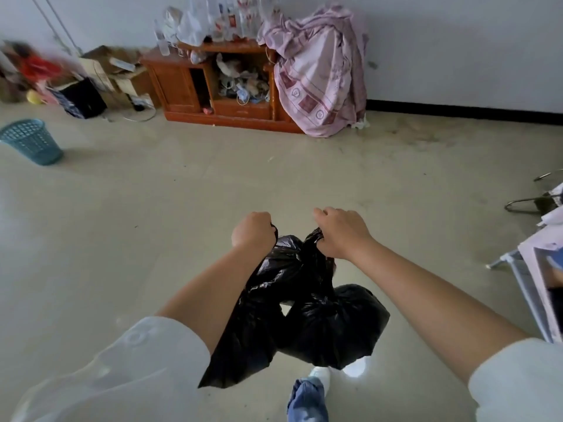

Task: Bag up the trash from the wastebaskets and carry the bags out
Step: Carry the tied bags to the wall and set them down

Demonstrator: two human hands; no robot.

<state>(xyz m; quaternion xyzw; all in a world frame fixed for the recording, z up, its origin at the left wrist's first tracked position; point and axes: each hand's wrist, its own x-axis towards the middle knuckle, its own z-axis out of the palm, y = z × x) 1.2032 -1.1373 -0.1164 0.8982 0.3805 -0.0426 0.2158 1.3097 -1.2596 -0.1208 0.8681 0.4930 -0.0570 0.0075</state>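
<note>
Two black trash bags hang in front of me above the floor. My left hand (252, 229) is closed as a fist on the gathered top of the left black bag (243, 336). My right hand (341, 233) pinches the twisted neck of the right black bag (332, 324), which is fuller and rounder. The two bags touch each other between my forearms. A teal mesh wastebasket (30, 142) stands on the floor at the far left, well away from both hands; its inside is not visible.
A cluttered wooden cabinet (179, 83) stands against the back wall, draped on its right with a pink quilt (316, 74). Cardboard boxes (100, 71) and clutter fill the left corner. A metal rack (530, 278) with papers sits at the right edge. My foot (320, 376) is below the bags.
</note>
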